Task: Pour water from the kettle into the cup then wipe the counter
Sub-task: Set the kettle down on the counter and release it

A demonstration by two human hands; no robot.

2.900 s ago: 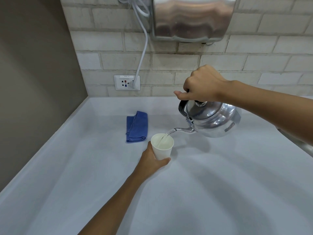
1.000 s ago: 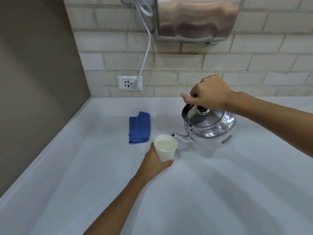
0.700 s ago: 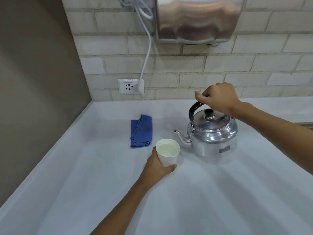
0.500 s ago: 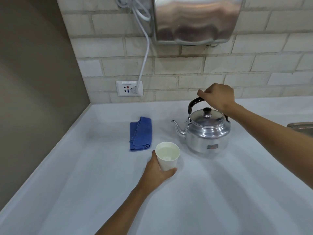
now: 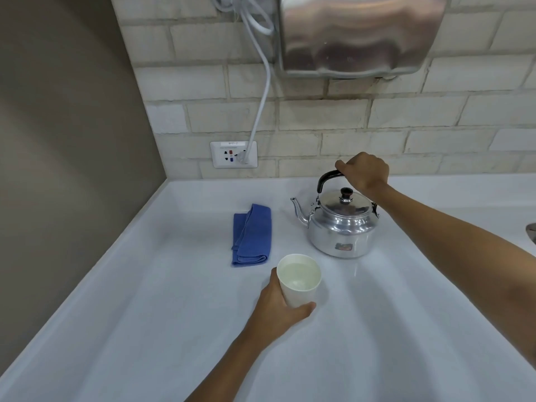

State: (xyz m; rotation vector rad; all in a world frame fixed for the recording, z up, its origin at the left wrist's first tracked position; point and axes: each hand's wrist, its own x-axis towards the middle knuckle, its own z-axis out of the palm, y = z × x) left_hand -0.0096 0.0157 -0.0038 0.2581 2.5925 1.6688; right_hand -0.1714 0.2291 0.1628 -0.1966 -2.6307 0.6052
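Observation:
A shiny metal kettle (image 5: 340, 227) with a black knob and black handle stands upright on the white counter (image 5: 377, 329), spout pointing left. My right hand (image 5: 365, 172) is closed around the top of its handle. In front of it, a white paper cup (image 5: 298, 281) holds water and rests on the counter, with my left hand (image 5: 280, 310) wrapped around its lower left side. A folded blue cloth (image 5: 251, 235) lies flat to the left of the kettle, beyond the cup. A small wet streak (image 5: 355, 269) shows on the counter just in front of the kettle.
A steel hand dryer (image 5: 359, 33) hangs on the brick wall above the kettle; its white cord (image 5: 261, 91) runs down to a wall socket (image 5: 233, 154). A brown side wall (image 5: 66, 140) bounds the counter at left. A metal sink edge (image 5: 532, 232) shows at far right.
The kettle was tilted and pouring into the cup; it has since been righted and set down further back on the counter. My left hand has stayed on the cup.

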